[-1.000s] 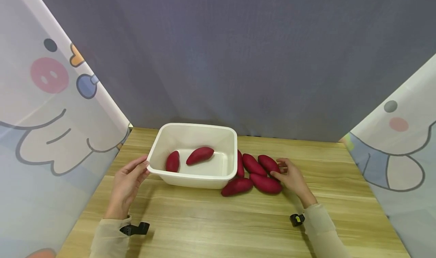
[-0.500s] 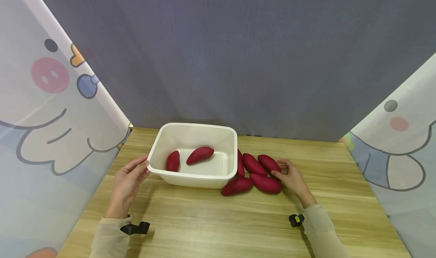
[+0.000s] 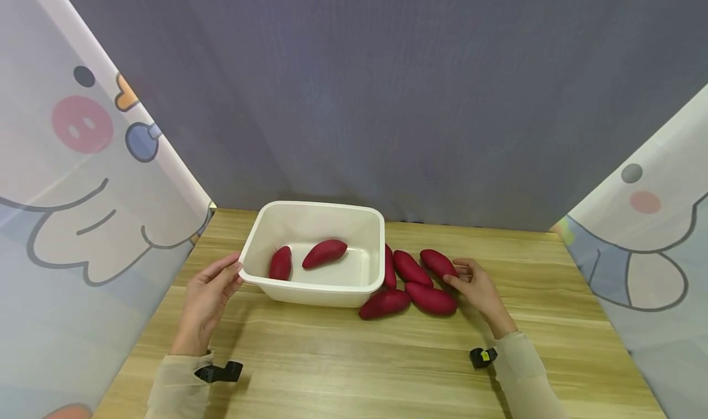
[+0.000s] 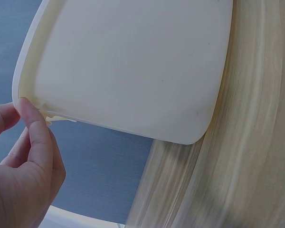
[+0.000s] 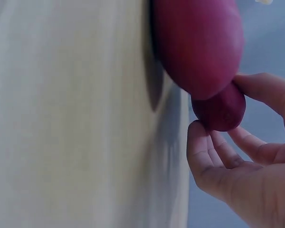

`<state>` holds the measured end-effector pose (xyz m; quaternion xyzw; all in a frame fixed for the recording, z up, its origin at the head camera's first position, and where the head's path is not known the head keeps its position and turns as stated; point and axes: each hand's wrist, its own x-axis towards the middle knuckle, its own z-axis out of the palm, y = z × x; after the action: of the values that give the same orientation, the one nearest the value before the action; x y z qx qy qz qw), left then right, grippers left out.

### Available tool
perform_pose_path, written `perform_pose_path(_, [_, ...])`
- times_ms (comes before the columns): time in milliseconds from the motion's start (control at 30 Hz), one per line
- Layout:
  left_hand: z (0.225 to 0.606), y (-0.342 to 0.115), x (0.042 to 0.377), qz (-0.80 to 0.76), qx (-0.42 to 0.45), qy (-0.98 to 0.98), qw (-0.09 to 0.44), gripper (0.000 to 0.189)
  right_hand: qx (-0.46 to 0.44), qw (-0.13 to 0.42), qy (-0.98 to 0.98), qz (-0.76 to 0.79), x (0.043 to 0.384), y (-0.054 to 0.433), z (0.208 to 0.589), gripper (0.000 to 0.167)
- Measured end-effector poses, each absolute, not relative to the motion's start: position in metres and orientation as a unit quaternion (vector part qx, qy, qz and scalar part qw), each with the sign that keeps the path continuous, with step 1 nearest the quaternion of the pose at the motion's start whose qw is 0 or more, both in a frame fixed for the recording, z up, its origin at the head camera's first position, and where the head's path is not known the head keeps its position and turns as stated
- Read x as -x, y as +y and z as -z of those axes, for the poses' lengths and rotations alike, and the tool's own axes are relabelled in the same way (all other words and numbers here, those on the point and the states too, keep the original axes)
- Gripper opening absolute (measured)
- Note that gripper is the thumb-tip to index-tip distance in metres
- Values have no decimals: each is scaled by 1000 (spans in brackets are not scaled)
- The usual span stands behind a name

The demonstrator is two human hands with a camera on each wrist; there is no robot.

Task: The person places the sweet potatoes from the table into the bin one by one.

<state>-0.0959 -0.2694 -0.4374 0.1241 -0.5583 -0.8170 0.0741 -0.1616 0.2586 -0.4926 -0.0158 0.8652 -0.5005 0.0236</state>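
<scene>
My left hand [image 3: 206, 302] pinches the near left corner of a white plastic bin [image 3: 318, 287] between thumb and fingers. The left wrist view shows that hand [image 4: 31, 156] at the rim, with the bin's outer wall [image 4: 128, 66] filling the top. Two dark red sweet potatoes [image 3: 324, 254] lie inside the bin. On the right, my right hand [image 3: 480, 293] grips the end of another sweet potato [image 3: 439, 263], thumb on the near side. In the right wrist view, the gripped sweet potato [image 5: 221, 111] is partly hidden behind a nearer sweet potato [image 5: 199, 42].
Several more sweet potatoes [image 3: 431, 299] lie bunched against the bin's right side; the bin partly hides one. The wooden table [image 3: 343, 364] ends at a grey curtain [image 3: 387, 99] behind, with cartoon-print sheets [image 3: 66, 222] at both sides.
The sweet potato in my right hand has shifted slightly away from me, widening its gap from the one in front. My left hand keeps its place on the bin.
</scene>
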Motion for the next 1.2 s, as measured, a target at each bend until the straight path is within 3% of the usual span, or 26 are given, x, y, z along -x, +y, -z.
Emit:
perform_pose_path(300, [438,-270,96,820,-121,-555,70,19,33,15,851,523,164,254,472,56])
perform_pose_path(633, [438,-271,97,824,-119,-550,68,19,79,-6,852,517,172,232,424,58])
perform_pose_path(1200, [439,-273,94,808,-121,-575,54,13,218,-34,839,497,205,143,341,51])
